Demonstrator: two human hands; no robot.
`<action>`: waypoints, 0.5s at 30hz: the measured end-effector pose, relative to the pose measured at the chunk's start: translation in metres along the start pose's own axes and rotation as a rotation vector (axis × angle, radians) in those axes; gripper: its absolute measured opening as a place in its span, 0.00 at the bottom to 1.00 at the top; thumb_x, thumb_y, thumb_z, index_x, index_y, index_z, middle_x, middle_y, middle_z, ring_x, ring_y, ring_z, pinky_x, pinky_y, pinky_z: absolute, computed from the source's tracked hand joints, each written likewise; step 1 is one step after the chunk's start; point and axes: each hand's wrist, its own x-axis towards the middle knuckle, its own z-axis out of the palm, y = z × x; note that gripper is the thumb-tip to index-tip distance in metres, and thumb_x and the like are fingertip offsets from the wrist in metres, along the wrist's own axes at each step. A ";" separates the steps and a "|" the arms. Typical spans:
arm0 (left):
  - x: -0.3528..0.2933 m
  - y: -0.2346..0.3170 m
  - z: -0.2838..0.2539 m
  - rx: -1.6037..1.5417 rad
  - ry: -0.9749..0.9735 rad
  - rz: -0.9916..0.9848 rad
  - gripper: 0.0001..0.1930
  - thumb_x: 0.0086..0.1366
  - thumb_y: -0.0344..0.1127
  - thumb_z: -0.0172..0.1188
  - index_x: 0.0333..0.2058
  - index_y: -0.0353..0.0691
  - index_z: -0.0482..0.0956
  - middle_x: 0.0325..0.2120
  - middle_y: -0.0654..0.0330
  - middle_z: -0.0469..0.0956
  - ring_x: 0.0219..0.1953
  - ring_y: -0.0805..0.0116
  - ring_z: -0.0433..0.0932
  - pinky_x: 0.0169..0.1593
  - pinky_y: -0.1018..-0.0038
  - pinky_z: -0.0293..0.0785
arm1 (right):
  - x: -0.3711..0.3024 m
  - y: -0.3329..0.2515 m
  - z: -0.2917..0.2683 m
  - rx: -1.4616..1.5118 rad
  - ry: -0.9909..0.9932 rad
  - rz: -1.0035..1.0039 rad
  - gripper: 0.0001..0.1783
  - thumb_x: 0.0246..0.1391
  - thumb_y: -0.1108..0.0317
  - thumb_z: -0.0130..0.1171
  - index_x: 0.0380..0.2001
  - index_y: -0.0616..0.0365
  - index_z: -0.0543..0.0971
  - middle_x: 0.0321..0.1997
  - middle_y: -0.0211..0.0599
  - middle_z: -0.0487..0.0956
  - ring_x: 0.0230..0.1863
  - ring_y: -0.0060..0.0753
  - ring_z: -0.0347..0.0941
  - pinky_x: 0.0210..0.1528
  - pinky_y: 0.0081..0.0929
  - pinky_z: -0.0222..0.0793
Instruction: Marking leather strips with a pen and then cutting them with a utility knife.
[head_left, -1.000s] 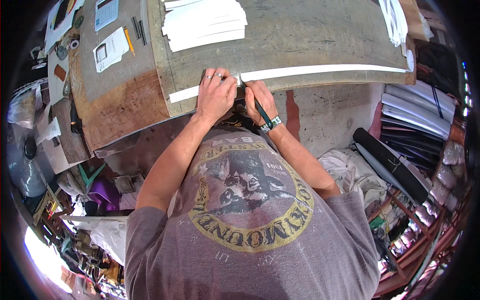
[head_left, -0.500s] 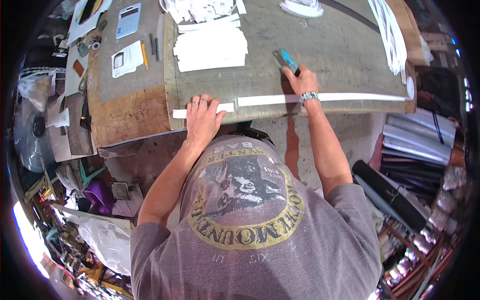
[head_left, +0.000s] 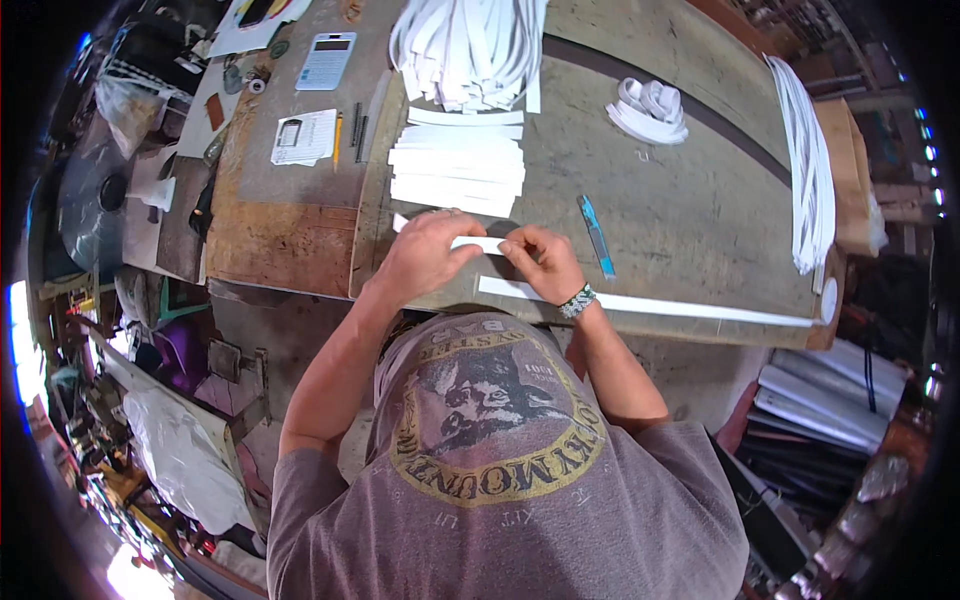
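Observation:
Between my two hands is a short white strip [head_left: 478, 243], raised off the wooden bench. My left hand [head_left: 428, 248] grips its left part, and my right hand [head_left: 543, 262] pinches its right end. A long white strip [head_left: 680, 309] lies along the bench's near edge, running right from under my right hand. To the right of that hand, a blue and black utility knife [head_left: 597, 238] rests on the bench. Just beyond my left hand sits a stack of short white strips [head_left: 455, 165].
Behind the stack is a heap of long white strips [head_left: 470, 50]. A coiled white strip [head_left: 648, 110] lies at the back, and more long strips [head_left: 805, 165] hang over the right side. Leftward are a calculator [head_left: 326, 62], a pencil [head_left: 337, 137] and paper notes [head_left: 305, 137].
My right hand has put the utility knife down and moved left to the short strip. My left hand has lifted that strip off the bench. The view has shifted too.

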 end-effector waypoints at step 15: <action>0.062 -0.107 -0.034 -0.003 0.538 -0.660 0.20 0.66 0.46 0.72 0.45 0.32 0.89 0.35 0.52 0.90 0.39 0.61 0.88 0.47 0.66 0.82 | 0.131 0.063 -0.014 0.023 0.299 0.308 0.21 0.57 0.54 0.76 0.24 0.61 0.83 0.19 0.36 0.83 0.23 0.28 0.78 0.29 0.33 0.74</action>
